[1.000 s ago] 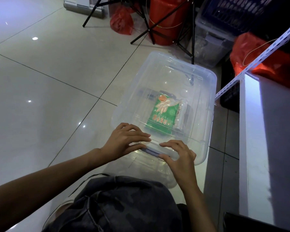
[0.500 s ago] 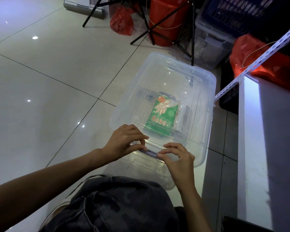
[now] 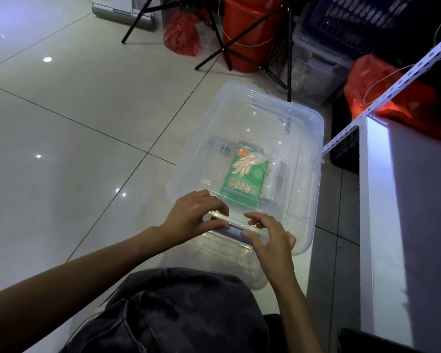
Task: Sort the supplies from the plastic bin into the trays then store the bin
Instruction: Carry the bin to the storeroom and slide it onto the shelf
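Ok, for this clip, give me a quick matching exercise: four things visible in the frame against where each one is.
Things:
1. green packet
2. left hand
3. red bucket
4. white shelf

Places:
A. at the frame's right edge, beside the bin
B. inside the clear bin, under its lid
C. on the latch at the bin's near end
D. beyond the bin, behind black tripod legs

Pairs: 1-B, 2-C, 3-D, 4-A
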Motion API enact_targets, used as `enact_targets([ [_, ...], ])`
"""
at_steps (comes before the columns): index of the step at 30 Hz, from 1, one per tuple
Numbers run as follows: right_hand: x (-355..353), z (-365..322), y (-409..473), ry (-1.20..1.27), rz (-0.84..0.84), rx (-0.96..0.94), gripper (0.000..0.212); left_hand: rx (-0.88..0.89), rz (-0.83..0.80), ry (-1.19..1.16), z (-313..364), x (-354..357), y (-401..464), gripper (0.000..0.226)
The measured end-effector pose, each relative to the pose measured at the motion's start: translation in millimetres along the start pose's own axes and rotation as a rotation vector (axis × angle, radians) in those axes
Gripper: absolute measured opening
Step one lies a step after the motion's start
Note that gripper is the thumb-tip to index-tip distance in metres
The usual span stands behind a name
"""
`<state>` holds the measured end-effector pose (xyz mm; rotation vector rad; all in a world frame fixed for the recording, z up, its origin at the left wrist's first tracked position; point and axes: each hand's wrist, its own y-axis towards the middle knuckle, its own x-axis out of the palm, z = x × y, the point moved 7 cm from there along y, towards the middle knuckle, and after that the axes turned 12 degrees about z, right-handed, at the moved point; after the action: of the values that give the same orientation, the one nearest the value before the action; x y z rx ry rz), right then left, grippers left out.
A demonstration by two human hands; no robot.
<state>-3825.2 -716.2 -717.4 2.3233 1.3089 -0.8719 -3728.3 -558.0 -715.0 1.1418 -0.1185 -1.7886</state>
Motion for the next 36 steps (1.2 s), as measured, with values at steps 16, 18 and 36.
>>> enact_targets([
  [16, -12.0, -20.0, 14.7, -0.258, -0.218, -0.223, 0.035, -0.010, -0.112, -0.026, -64.9, -51.1, 28.0, 0.020],
  [18, -13.4, -19.4, 15.6, -0.352, -0.264, -0.284, 0.046, -0.063, -0.054, -0.020, -67.8, -55.3, 31.8, 0.019],
  [36, 25.8, -34.2, 19.4, -0.177, -0.247, -0.345, 0.042, -0.038, -0.189, -0.001, -54.2, -29.1, 13.0, 0.033],
])
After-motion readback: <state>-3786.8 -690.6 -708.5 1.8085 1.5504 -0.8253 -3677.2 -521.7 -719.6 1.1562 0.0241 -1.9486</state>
